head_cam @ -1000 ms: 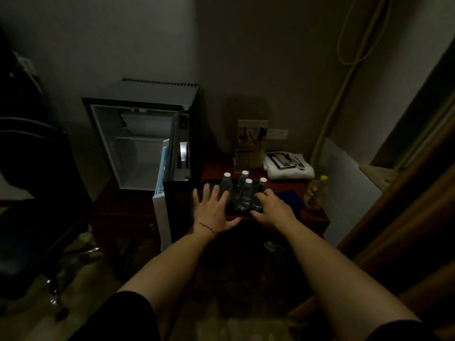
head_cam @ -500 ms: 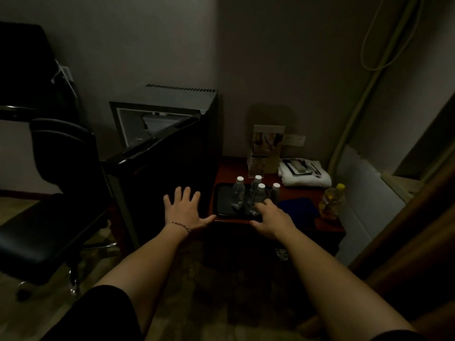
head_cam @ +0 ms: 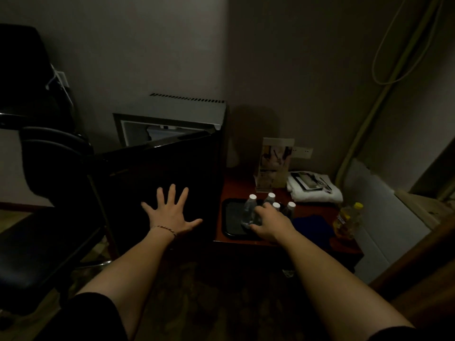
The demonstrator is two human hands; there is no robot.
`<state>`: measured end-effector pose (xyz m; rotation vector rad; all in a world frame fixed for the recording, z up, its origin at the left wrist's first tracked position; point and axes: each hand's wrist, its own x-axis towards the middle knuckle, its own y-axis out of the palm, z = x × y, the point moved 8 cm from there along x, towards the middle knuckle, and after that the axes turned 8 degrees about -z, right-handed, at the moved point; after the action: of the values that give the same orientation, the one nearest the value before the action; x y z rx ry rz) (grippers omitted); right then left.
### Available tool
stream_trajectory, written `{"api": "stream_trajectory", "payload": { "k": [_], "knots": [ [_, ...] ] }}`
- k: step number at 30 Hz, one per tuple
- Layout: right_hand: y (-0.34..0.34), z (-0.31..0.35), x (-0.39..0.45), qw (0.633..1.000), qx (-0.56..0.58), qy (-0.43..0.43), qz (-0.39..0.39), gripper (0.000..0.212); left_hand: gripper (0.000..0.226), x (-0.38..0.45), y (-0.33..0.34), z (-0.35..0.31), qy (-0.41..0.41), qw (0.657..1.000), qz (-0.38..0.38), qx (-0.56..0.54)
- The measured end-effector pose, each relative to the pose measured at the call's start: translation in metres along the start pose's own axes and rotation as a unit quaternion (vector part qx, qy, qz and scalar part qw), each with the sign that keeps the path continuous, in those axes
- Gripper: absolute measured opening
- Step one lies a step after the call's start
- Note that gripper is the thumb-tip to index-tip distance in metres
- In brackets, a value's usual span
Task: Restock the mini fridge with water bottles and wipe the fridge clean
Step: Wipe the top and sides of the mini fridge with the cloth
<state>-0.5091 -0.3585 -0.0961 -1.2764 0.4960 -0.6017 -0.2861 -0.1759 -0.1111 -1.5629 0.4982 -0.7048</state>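
In the head view, the left hand (head_cam: 170, 214) lies flat, fingers wide apart, on the dark fridge door (head_cam: 160, 183), which stands partly open. The right hand (head_cam: 269, 221) curls around a water bottle (head_cam: 248, 212) on the black tray (head_cam: 230, 217) near the table's left edge. I think it is best to grip the bottle low and lift it straight up, so the neighbouring bottles do not fall.

Blk office chair (head_cam: 37, 193) left; white towel (head_cam: 317, 190), yellow-cap bottle (head_cam: 348, 220), brochure stand (head_cam: 274, 163) on red table (head_cam: 320, 244).
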Motion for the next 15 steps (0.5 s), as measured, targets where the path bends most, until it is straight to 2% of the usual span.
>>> {"api": "stream_trajectory", "payload": {
  "k": [7,12,15],
  "knots": [
    [0.016,0.058,0.058,0.999,0.024,-0.042,0.02,0.05,0.109,0.046,0.012,0.023,0.018,0.999,0.021,-0.022],
    [0.03,0.037,0.066,1.0,0.001,0.022,0.01,0.056,0.106,0.076,0.025,0.006,0.094,0.995,0.034,-0.011],
    [0.028,0.007,0.06,0.997,0.0,0.071,0.003,0.048,0.106,0.092,0.032,-0.017,0.108,0.993,0.037,-0.008]
  ]
}}
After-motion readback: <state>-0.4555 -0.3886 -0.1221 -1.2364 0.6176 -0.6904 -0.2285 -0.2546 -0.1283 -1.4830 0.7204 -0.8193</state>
